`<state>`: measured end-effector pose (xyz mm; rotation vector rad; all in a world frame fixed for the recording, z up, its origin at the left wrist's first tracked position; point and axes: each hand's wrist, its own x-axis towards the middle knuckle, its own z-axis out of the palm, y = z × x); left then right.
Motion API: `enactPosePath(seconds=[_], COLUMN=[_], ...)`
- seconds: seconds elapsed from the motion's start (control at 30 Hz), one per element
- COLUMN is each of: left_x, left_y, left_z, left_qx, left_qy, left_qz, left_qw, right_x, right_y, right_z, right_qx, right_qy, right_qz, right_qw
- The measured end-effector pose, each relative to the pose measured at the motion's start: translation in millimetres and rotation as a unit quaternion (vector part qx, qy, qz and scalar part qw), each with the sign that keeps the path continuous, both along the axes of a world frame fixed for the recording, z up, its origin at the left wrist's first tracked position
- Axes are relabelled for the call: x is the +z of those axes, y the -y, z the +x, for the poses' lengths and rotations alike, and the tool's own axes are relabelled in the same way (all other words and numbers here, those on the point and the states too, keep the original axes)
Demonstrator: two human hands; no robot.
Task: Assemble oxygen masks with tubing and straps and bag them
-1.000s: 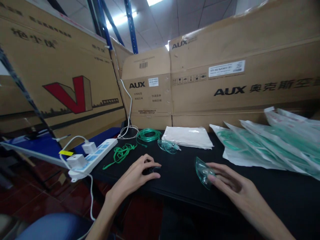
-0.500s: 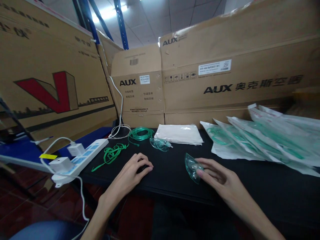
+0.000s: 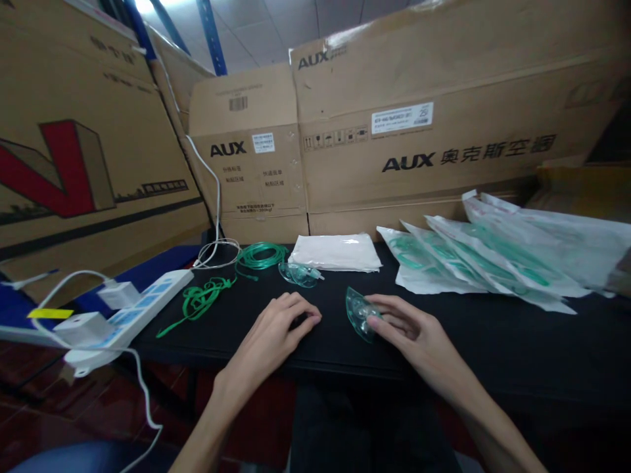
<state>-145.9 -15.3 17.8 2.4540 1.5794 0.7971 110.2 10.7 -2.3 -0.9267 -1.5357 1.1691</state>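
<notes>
My right hand point(image 3: 409, 328) pinches a clear green-tinted face mask point(image 3: 358, 315) between thumb and fingers, just above the black tabletop point(image 3: 315, 358). To its left, my left hand point(image 3: 283, 322) rests low over the table, fingers curled and thumb tip close to the index finger, with nothing visible in them. It is apart from the mask. Beyond it lies a small clear plastic piece with a whitish nozzle point(image 3: 300, 274). A coil of green tubing point(image 3: 263, 256) is behind to the left, and a tangled green strap point(image 3: 202, 301) lies nearer.
A flat white packet point(image 3: 335, 253) lies at the back. Several white-and-clear pouches with green contents point(image 3: 444, 263) overlap on the right. A power strip point(image 3: 133, 315) with white plugs and cables stands left. Cardboard boxes point(image 3: 419, 177) wall the back and left.
The view has turned right and slightly down. My left hand has moved right, nearer the mask; my right hand keeps hold of it in about the same place.
</notes>
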Motion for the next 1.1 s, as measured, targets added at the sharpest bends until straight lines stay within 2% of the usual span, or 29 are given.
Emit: enactPosePath(seconds=[0.13,0.23,0.4,0.5,0.67,0.77,0.93,1.1], left_x=[-6.5,-6.4,-3.8,-10.6,-28.4,-32.8,-30.8,-28.7], left_y=[-9.7,-6.8,19.3,38.2,53.8,51.2,35.2,18.9], left_z=[19.5,18.6,-17.5,-45.9,-75.6,-91.6,-115.8,-112.6], left_qx=[-0.021,-0.030,0.036,0.089,0.091,0.083,0.088,0.083], left_qy=[0.009,0.009,0.029,0.031,0.001,-0.002,0.004,0.024], left_qz=[-0.015,-0.010,0.067,0.104,0.117,0.114,0.113,0.070], left_qw=[1.000,0.999,0.997,0.990,0.989,0.990,0.990,0.994], right_x=[-0.6,-0.4,1.4,1.8,1.6,1.4,1.6,2.4], right_y=[0.1,0.7,2.0,2.3,2.5,2.7,2.4,2.3], right_z=[-0.7,-0.4,1.1,1.6,1.8,1.8,2.9,3.5], right_qx=[0.004,0.009,0.013,0.011,0.008,0.008,0.020,0.027], right_qy=[-0.002,0.001,0.008,0.005,0.008,0.007,0.007,0.007], right_qz=[-0.001,0.003,0.008,0.013,0.018,0.017,0.011,0.002], right_qw=[1.000,1.000,1.000,1.000,1.000,1.000,1.000,1.000])
